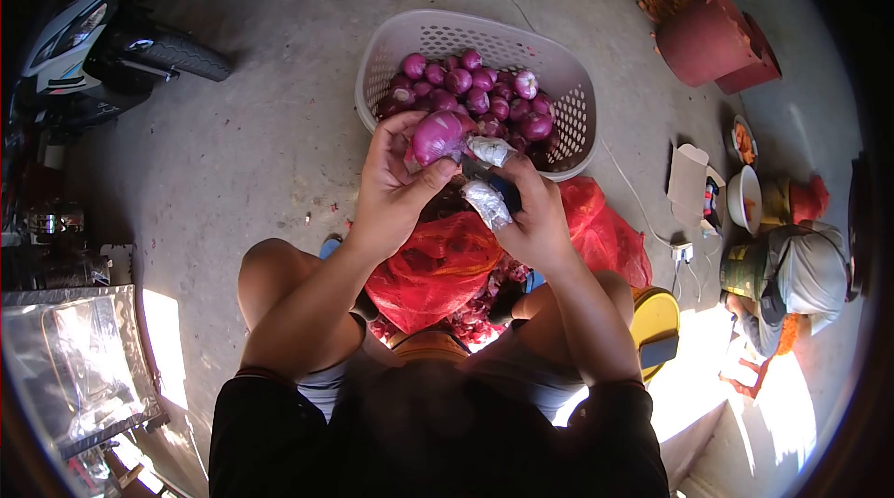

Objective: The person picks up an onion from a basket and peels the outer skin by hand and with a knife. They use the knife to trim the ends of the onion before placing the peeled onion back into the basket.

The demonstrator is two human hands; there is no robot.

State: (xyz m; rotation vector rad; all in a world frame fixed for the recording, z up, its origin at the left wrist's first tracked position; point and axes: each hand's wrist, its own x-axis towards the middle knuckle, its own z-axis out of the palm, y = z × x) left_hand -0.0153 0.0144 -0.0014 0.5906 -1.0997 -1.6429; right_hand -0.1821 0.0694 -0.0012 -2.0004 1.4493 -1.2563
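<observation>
My left hand (396, 177) is wrapped around a large purple onion (438, 137), with the thumb along its lower side. Close on its right is my right hand (531, 204), whose thumb and index finger wear silver wrapping (488, 204). The right fingers are curled, and a dark bluish object (507, 189) shows in the palm; its kind is hidden. Just beyond both hands stands a pale plastic basket (380, 41) holding several peeled purple onions (457, 81). Below the hands, a red mesh sack (433, 265) lies between my knees, with loose onion skins (480, 307) around it.
A motorbike wheel (177, 49) is at upper left. On the right are red buckets (703, 37), a white bowl (744, 200), an open cardboard box (689, 177) and a cable plug (683, 252). A phone (658, 351) rests on a yellow round container (656, 309) beside my right leg.
</observation>
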